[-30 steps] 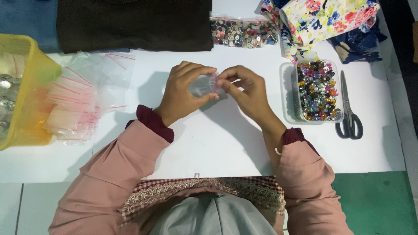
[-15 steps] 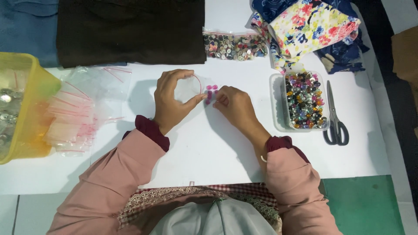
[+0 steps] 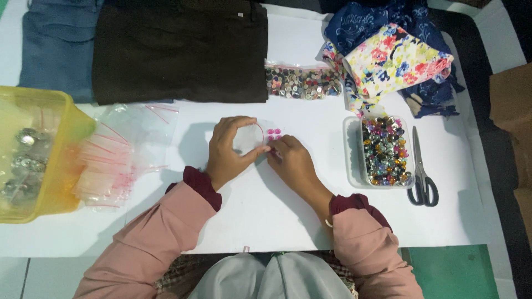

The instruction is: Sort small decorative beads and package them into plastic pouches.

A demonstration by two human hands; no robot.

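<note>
My left hand (image 3: 228, 149) rests on the white table (image 3: 266, 205) and holds a small clear zip bag (image 3: 248, 138) with a red strip, fingers curled round it. My right hand (image 3: 292, 161) is just right of it, fingertips pinched at the bag's opening. A few small pink beads (image 3: 274, 132) lie on the table right above my right fingers. A clear plastic tray (image 3: 352, 152) full of mixed coloured beads stands to the right of my right hand.
A yellow bin (image 3: 62, 160) with filled bags sits at the left, and a pile of empty zip bags (image 3: 116, 160) beside it. Scissors (image 3: 421, 171) lie right of the tray. Folded dark and blue cloths, floral fabric (image 3: 396, 61) and a bag of beads (image 3: 302, 82) line the back.
Both hands have come down from holding the little bag up to the table surface. Pink beads now lie beside my right fingers.
</note>
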